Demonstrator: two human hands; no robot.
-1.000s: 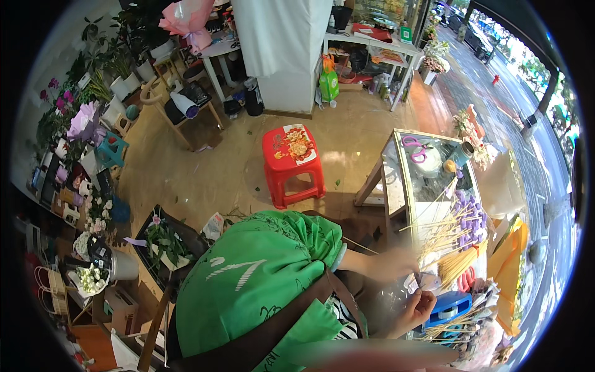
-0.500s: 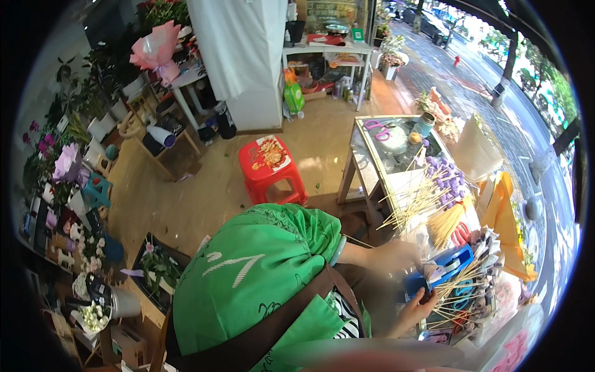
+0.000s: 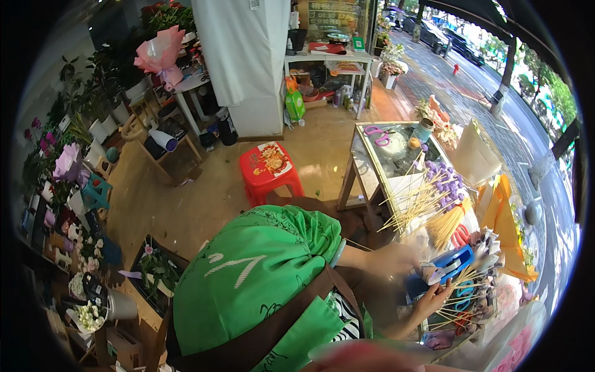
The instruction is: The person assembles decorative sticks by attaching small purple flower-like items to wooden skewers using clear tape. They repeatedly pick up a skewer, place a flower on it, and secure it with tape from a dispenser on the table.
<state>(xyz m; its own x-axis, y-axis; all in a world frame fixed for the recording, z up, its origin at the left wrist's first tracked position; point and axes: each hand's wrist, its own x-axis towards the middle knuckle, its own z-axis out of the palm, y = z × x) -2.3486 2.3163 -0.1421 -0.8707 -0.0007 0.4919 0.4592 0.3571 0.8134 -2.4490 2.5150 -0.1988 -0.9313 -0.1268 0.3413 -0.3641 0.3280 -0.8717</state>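
Observation:
Beyond my green sleeve (image 3: pixel 260 266), my left hand (image 3: pixel 396 259) is beside a blue tape dispenser (image 3: pixel 455 260); its fingers are smeared by motion. A thin stick (image 3: pixel 358 245) pokes out beside the left forearm; whether the hand grips it does not show. Just below the dispenser is my right hand (image 3: pixel 432 300), fingers raised and apart near a pale tape roll (image 3: pixel 432 273). Under and around the hands lie several thin wooden sticks (image 3: pixel 455 307). Blue-handled scissors (image 3: pixel 463 294) rest among them. Purple flower heads (image 3: pixel 445 181) on sticks lie farther up the table.
A glass-topped table (image 3: pixel 369 161) carries pink scissors (image 3: pixel 378 133) and a jar (image 3: pixel 423 129). Orange wrapping paper (image 3: pixel 499 217) stands along its far side. On the floor are a red stool (image 3: pixel 271 173) and a black crate of greenery (image 3: pixel 155 266). A blurred shape crosses the bottom edge.
My right hand has risen slightly and moved right, and its fingers are straighter, nearer the tape roll. The left hand stays in place, still blurred. The whole view has shifted a little.

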